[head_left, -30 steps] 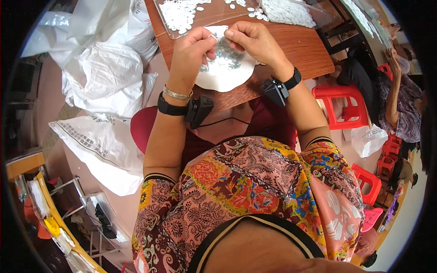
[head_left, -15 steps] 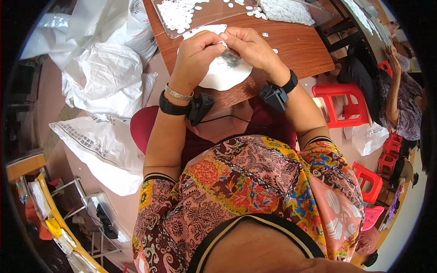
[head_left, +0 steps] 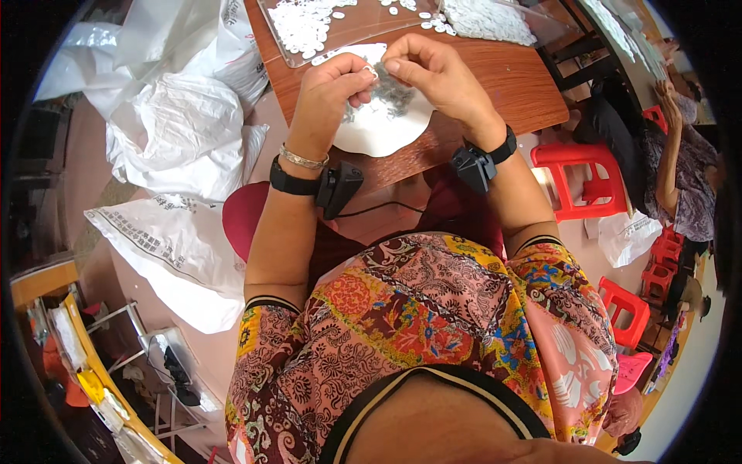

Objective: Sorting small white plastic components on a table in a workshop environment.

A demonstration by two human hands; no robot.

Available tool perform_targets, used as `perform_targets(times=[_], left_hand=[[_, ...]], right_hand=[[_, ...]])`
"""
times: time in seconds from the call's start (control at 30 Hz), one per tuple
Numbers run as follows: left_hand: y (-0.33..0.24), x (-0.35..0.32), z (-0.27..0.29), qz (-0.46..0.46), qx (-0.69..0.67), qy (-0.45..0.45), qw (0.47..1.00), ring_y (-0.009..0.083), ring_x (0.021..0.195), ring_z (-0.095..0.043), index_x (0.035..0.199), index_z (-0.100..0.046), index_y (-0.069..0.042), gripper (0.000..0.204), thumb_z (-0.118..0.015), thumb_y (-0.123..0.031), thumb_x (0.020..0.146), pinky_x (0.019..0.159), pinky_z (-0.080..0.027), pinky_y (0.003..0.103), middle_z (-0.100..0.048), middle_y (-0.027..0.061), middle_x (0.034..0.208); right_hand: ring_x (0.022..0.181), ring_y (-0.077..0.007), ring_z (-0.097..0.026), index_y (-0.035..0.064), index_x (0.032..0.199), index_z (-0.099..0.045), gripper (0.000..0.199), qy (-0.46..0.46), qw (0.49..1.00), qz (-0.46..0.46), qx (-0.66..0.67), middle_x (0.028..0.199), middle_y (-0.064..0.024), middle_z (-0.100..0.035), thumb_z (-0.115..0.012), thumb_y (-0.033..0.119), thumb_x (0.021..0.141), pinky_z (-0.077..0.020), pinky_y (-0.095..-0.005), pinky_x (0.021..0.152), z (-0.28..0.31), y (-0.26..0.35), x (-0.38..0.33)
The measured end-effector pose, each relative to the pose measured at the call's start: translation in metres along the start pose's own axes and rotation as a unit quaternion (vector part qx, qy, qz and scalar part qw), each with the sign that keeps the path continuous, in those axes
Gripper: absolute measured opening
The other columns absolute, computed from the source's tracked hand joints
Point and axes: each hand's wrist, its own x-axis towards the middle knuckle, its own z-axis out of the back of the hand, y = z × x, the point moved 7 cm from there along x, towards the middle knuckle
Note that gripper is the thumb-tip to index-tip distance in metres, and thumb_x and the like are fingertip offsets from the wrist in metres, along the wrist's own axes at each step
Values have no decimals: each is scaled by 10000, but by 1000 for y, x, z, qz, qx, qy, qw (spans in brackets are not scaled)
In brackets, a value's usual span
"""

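Apparently, a small white piece [head_left: 372,71] is pinched at the thumb and fingertips of the left hand [head_left: 331,91], the nearer hand. Just to its right, the fingertips of the right hand [head_left: 442,77] are held close together; whether anything is gripped there cannot be told. Which way the piece is pointed, and how its long axis is laid, cannot be made out at this size. Below both hands, small grey parts [head_left: 396,100] are spread on a white sheet [head_left: 379,141], by which the wooden table [head_left: 495,97] is partly covered.
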Motion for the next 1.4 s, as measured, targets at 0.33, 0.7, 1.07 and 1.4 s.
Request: perform_targets(times=[0.33,0.7,1.07,1.4], left_hand=[[2,-2,-3,1,21,-26,999,52,540,-446,761,-546,-41,154,-538,-169,845,500,-359,197,-491,-27,619],[0,-3,-7,-13,90,-19,996,66,554,-467,784,-550,-19,174,-532,-179,849,517,-385,214,-504,-12,626],[-3,-4,-9,-17,126,-20,992,76,547,-483,794,-555,-10,192,-530,-193,846,517,-394,226,-515,1,620],[-3,-6,-11,-25,138,-16,990,85,542,-488,807,-565,0,201,-533,-197,832,513,-398,236,-513,13,617]], right_hand=[[730,-42,-461,3,901,-596,141,-7,990,56,-131,776,35,-547,-583,143,896,-401,-205,656,8,26,0],[722,-54,-450,8,892,-594,167,14,987,69,-147,770,30,-545,-588,174,896,-398,-225,645,8,29,1],[707,-84,-463,0,882,-581,181,25,976,61,-207,750,-4,-552,-593,181,890,-406,-235,636,6,32,-1],[638,-117,-445,3,854,-571,179,13,965,91,-245,698,-39,-525,-588,179,878,-383,-266,564,2,36,-2]])
